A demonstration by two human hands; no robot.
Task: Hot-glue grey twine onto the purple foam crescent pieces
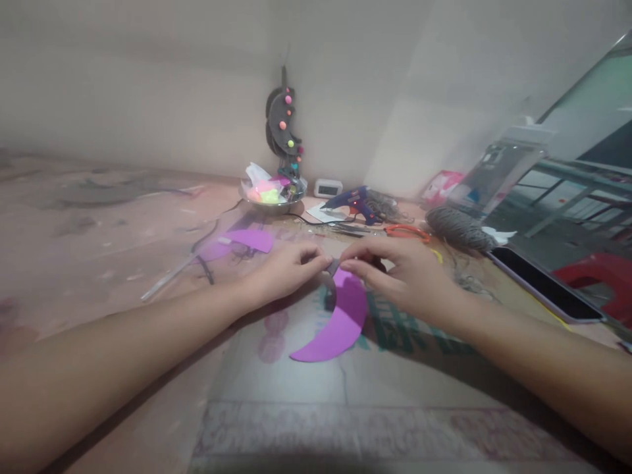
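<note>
A purple crescent cutout lies over the printed sheet in front of me, its lower tip pointing left. At its upper end a short dark grey strip shows between my fingertips. My left hand is closed, pinching the strip's left side between thumb and finger. From the right, my right hand pinches at the top of the crescent where it meets the strip. Its fingertips partly hide the join. Further left lie more purple cut pieces, with a clear glue stick beside them.
Along the wall stand a metal bowl of colourful bits, a grey crescent with pompoms and a small digital clock. A blue glue gun, orange-handled scissors, grey yarn and a phone lie to the right.
</note>
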